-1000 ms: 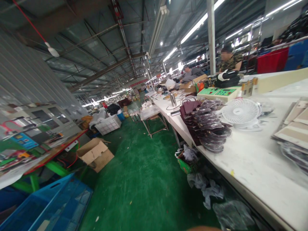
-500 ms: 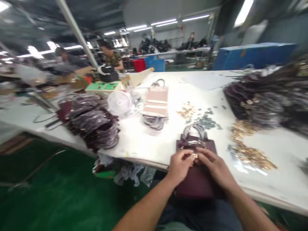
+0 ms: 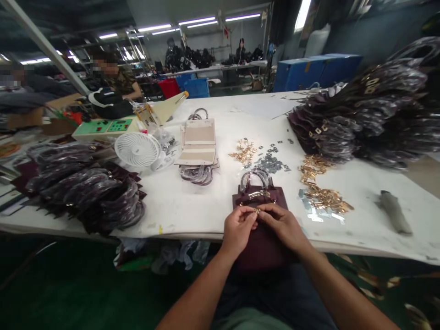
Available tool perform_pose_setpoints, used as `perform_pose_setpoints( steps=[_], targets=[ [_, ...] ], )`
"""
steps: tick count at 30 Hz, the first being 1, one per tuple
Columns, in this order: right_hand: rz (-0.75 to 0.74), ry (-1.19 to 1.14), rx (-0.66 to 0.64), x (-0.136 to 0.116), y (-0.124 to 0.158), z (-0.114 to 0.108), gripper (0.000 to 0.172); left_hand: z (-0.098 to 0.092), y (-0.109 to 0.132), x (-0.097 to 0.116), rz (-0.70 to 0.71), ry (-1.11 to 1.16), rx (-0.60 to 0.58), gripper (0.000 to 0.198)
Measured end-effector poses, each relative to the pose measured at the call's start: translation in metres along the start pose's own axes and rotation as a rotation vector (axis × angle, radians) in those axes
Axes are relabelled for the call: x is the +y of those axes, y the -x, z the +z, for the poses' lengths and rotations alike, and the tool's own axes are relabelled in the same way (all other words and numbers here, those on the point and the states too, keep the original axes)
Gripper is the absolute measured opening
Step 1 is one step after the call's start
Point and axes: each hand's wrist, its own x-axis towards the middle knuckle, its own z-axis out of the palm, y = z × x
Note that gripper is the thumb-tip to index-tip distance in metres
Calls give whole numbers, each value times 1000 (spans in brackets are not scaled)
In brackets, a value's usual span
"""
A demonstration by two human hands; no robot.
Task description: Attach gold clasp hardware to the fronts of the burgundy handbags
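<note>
A dark maroon handbag (image 3: 263, 250) leans at the table's front edge, over my lap, its wrapped handles (image 3: 256, 178) pointing away from me. My left hand (image 3: 238, 228) and my right hand (image 3: 280, 224) meet over the bag's upper front. Between their fingertips they pinch a small gold metal fitting (image 3: 256, 211), partly covered by the fingers. A gold bar (image 3: 258, 194) crosses the bag just beyond it. Right of the bag lies a pile of gold metal pieces (image 3: 326, 199), with thin silver plates beside it.
Maroon bag parts (image 3: 89, 188) are heaped at left, more (image 3: 364, 114) at right. A white fan (image 3: 138, 149), beige bag pieces (image 3: 199, 135), dark grey clips (image 3: 271, 162) and gold bits (image 3: 243, 151) lie between. A grey roll (image 3: 394, 213) rests at right; a co-worker (image 3: 115, 78) is far left.
The view has swung right, so the table and its contents sit further left, and the grey roll shows fully. Both hands keep pinching the gold fitting at the bag's front.
</note>
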Motion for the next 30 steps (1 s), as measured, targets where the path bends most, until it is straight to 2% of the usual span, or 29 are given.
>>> perform_pose_setpoints(
  steps=[5, 15, 23, 30],
  targets=[
    [33, -80, -29, -2, 2, 1, 31, -3, -1, 3, -24, -20, -14, 41],
    [32, -74, -24, 6, 3, 1, 31, -1, -3, 0, 38, -125, -22, 32],
    [-21, -3, -44, -2, 4, 1, 27, 2, 0, -7, 144, -257, 7, 28],
    [-4, -80, -47, 0, 4, 2, 29, 5, 1, -5, 132, -268, -7, 30]
  ],
)
